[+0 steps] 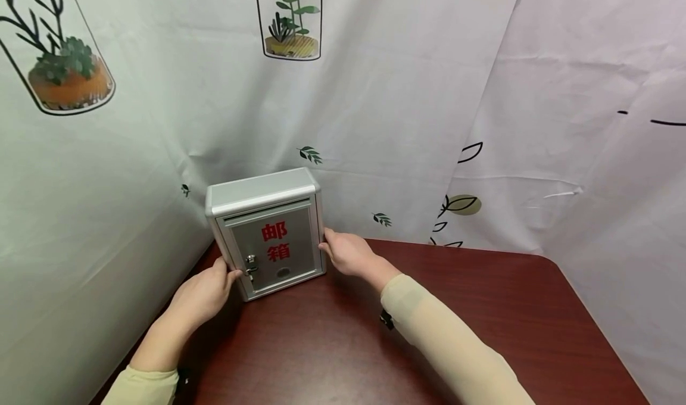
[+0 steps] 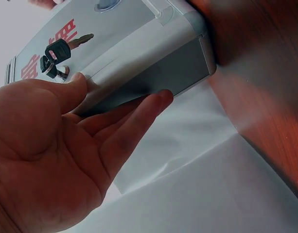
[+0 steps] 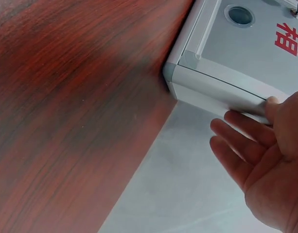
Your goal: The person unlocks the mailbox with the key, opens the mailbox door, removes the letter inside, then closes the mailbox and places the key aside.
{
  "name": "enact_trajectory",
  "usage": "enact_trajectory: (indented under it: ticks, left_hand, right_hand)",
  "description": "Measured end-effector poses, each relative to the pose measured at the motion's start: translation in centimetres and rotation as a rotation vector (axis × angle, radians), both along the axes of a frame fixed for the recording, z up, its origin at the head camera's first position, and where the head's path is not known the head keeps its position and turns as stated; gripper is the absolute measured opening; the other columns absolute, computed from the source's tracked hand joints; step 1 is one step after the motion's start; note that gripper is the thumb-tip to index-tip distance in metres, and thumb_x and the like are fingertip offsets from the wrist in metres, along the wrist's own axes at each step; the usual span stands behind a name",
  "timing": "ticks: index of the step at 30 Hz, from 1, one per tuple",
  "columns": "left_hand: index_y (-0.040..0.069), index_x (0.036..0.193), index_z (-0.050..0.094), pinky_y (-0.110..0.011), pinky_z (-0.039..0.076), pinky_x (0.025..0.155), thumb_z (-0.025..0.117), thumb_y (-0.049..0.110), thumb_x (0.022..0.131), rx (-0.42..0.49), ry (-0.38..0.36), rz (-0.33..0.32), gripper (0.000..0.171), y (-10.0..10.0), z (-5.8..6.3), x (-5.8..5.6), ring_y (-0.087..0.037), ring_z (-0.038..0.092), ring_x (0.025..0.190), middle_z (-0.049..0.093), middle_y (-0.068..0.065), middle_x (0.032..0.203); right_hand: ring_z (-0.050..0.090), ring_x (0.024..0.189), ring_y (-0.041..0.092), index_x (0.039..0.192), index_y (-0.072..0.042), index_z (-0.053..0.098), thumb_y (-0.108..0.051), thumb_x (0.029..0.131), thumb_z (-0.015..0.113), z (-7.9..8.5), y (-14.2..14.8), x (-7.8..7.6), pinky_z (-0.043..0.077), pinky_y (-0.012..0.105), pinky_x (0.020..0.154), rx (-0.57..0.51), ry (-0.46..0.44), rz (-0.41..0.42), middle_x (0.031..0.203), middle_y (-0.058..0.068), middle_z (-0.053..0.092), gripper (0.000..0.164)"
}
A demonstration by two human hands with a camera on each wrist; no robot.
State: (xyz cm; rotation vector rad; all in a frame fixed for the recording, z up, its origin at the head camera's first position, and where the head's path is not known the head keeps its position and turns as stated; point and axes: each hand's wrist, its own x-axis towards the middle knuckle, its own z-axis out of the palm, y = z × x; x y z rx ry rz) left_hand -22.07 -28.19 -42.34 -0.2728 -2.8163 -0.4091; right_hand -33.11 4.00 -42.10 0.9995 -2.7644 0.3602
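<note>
A silver metal mailbox (image 1: 302, 238) with red Chinese characters on its door stands upright at the back left of the table, turned slightly. My left hand (image 1: 200, 292) holds its left side low down, the thumb on the front edge and the fingers along the side wall. A key (image 2: 80, 41) with a black head sits in the door lock, and a second black-headed key hangs with it, close to my left thumb. My right hand (image 1: 351, 253) grips the right side, with the thumb at the front edge and fingers (image 3: 236, 141) spread by the side wall.
The dark red wood table (image 1: 332, 345) has a rounded far right corner. White curtain cloth (image 1: 375, 125) printed with plants hangs close behind the mailbox and along the left and right edges of the table.
</note>
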Motion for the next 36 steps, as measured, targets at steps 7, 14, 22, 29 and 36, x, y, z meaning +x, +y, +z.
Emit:
enact_trajectory:
  ticks: [7,14,22,29,36]
  left_hand:
    - [0.002,0.093,0.051,-0.053,0.051,0.06,0.062,0.023,0.103,-0.016,0.032,-0.018,0.026,-0.1,0.0,0.0,-0.034,0.065,0.064,0.062,-0.009,0.068]
    - [0.005,0.088,0.052,-0.049,0.049,0.056,0.064,0.023,0.102,-0.046,0.042,-0.029,0.027,-0.2,0.2,-0.1,-0.031,0.063,0.06,0.057,-0.005,0.064]
    - [0.004,0.087,0.052,-0.049,0.05,0.057,0.064,0.022,0.102,-0.044,0.053,-0.041,0.027,-0.2,0.2,-0.2,-0.029,0.062,0.059,0.055,-0.003,0.063]
    - [0.0,0.089,0.051,-0.048,0.049,0.057,0.067,0.016,0.1,-0.007,0.125,-0.076,0.025,0.0,-0.2,-0.4,-0.025,0.059,0.057,0.053,-0.002,0.063]
    - [-0.004,0.1,0.051,-0.053,0.052,0.061,0.066,0.013,0.1,0.054,0.124,-0.08,0.022,0.2,-0.6,-0.7,-0.032,0.065,0.066,0.061,-0.009,0.071]
  right_hand:
    - [0.063,0.067,0.019,0.101,-0.011,0.053,-0.03,0.11,0.049,0.0,0.1,0.0,0.052,0.037,0.06,0.016,0.038,0.011,0.074,-0.003,0.057,0.022]
    - [0.056,0.059,0.016,0.094,-0.012,0.051,-0.031,0.11,0.05,0.0,0.2,0.1,0.047,0.034,0.054,0.026,0.037,0.008,0.07,-0.004,0.054,0.024]
    - [0.053,0.059,0.014,0.096,-0.011,0.051,-0.029,0.11,0.049,0.0,0.2,0.3,0.045,0.03,0.056,-0.002,0.004,0.016,0.072,-0.003,0.054,0.023]
    - [0.055,0.063,0.012,0.098,-0.01,0.053,-0.027,0.11,0.049,-0.4,0.1,0.4,0.045,0.029,0.059,-0.072,-0.031,0.007,0.075,-0.004,0.057,0.021]
    - [0.067,0.077,0.018,0.112,-0.008,0.057,-0.029,0.11,0.048,-1.0,0.1,0.7,0.053,0.033,0.067,-0.128,-0.037,-0.039,0.086,0.001,0.066,0.023]
